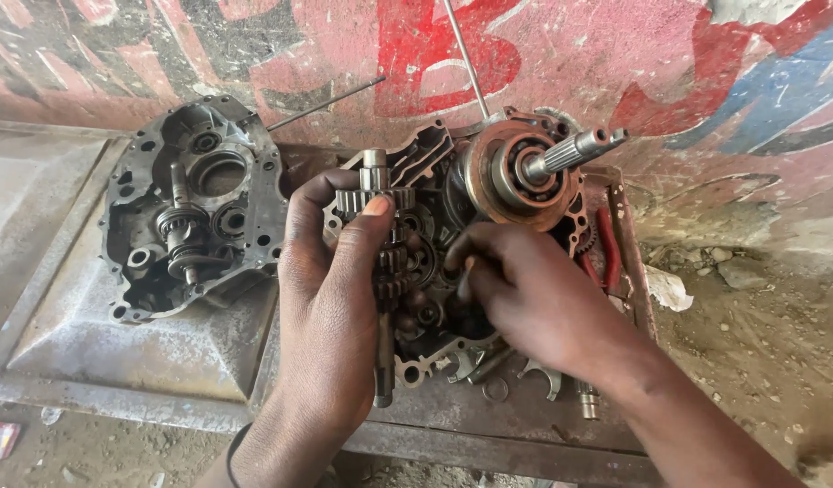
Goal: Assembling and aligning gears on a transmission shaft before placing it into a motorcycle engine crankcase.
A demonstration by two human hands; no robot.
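Left hand (330, 298) clenched around greasy steel gear-cluster shaft (383, 271) above open grey engine crankcase half (452, 226), right hand (525, 289) fingers pinching inside it: oily grip risking slippage, gears dropping misaligned.

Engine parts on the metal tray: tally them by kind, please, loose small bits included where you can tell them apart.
Crankcase halves: 2, one lying left, one under the hands
Gear shaft gripped in the left hand: 1
Shift forks: 2
Ring washer: 1
Red-handled pliers: 1
Total: 7
The right hand reaches into the case; what its fingers touch is hidden.
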